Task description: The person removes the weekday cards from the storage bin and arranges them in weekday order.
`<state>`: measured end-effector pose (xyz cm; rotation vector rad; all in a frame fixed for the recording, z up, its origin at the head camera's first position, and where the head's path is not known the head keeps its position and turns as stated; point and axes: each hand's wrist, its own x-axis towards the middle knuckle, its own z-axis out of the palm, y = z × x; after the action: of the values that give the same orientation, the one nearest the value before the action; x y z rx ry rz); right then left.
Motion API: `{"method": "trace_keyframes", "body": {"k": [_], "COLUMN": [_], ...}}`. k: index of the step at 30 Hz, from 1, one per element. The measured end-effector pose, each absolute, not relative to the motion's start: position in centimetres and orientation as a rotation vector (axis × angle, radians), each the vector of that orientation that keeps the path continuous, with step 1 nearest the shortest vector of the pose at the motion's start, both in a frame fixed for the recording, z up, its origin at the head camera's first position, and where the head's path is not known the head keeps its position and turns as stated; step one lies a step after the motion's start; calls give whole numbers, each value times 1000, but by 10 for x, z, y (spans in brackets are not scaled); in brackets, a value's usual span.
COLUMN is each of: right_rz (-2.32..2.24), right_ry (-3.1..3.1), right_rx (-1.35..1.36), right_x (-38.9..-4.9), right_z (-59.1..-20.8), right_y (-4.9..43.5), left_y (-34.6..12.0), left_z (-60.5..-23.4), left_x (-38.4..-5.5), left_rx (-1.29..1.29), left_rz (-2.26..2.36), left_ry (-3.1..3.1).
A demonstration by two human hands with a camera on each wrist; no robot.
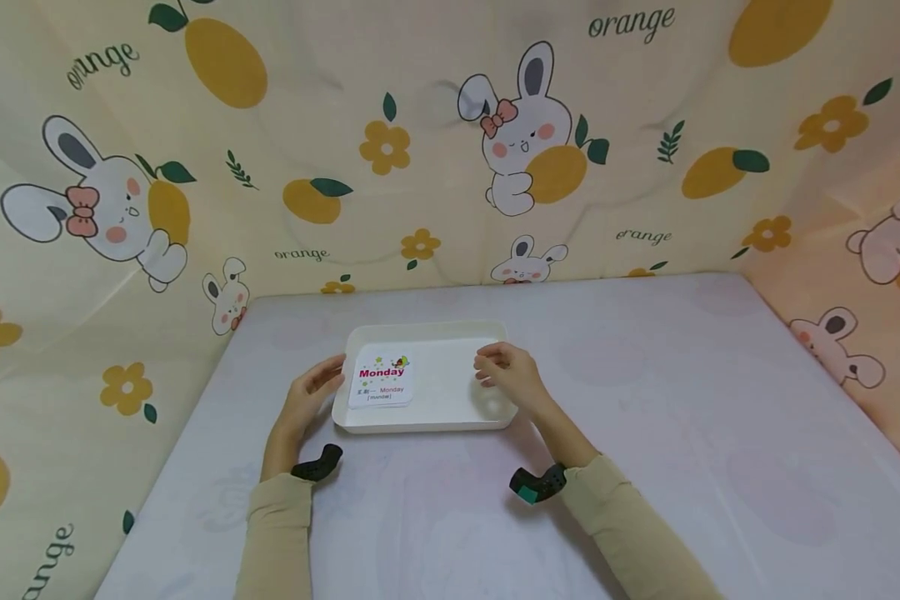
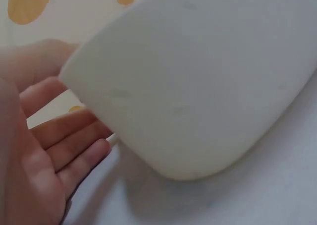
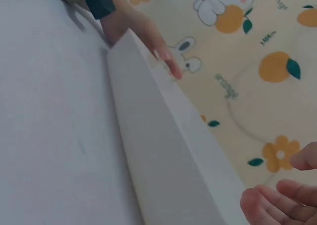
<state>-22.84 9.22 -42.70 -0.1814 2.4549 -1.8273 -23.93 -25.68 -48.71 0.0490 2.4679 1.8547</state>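
Observation:
A white rectangular tray [image 1: 435,421] lies on the table. On its left part is a white card [image 1: 381,392] printed "Monday", with Chinese characters and a small colourful picture. My left hand [image 1: 305,398] is at the tray's left end. In the left wrist view its fairly straight fingers [image 2: 74,148] reach to the tray's outer wall [image 2: 198,96]. Over the tray's right part hovers my right hand [image 1: 513,375], its fingers loosely bent. The right wrist view shows a gap between thumb and fingers [image 3: 277,205], with nothing held there.
A pale cloth covers the table [image 1: 645,417]. Behind it and at both sides hangs a cream curtain [image 1: 435,50] with rabbits, oranges and flowers. Each wrist wears a dark device [image 1: 537,483] below the tan sleeve cuff [image 1: 596,475].

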Motion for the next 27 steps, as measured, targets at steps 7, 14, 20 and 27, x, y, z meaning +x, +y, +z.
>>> {"method": "trace_keyframes", "body": {"k": [7,14,20,27], "right_rz": [-1813,-1770,-1804,-1805], "right_ry": [2306,2285,2221,2124], "right_rx": [-168,-78,21,100], "right_x": [-235,-239,-240,-245], "right_z": [-439,-450,-453,-453], "right_y": [66,41,25,12], "left_y": [-254,-256,-256,-254], "left_z": [-487,-492,-494,-493], "left_x": [-239,-238,-238,-237], "left_rx": [47,81,117,91], "left_rz": [1832,1814,1836,1856], "left_ry": [2493,2507,2517,2499]}}
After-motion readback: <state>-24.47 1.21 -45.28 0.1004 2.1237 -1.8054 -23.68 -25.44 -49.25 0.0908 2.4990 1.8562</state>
